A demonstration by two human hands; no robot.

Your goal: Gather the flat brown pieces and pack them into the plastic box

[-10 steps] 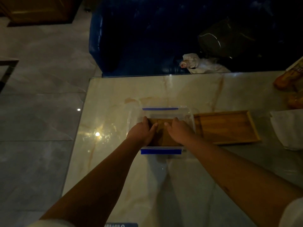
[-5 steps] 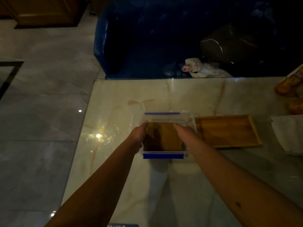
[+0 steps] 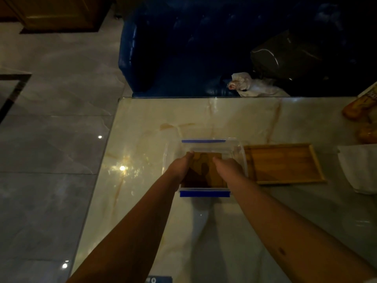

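A clear plastic box (image 3: 169,156) with blue clips at its far and near ends stands on the marble table. A flat stack of brown pieces (image 3: 206,170) lies inside it and fills most of the bottom. My left hand (image 3: 179,167) is inside the box against the stack's left edge. My right hand (image 3: 229,167) is inside against the right edge. Both sets of fingers point away from me, and the fingertips are partly hidden by the box walls. The stack is held between the two hands.
A shallow wooden tray (image 3: 285,182) lies just right of the box, touching it. A white paper (image 3: 359,168) and orange snack packets (image 3: 361,111) sit at the far right. The table's left edge (image 3: 102,170) drops to a tiled floor. A blue sofa (image 3: 173,48) stands behind.
My hands lay close together on top of the brown pieces. They have since spread apart to the stack's left and right edges. The box has stayed in place.
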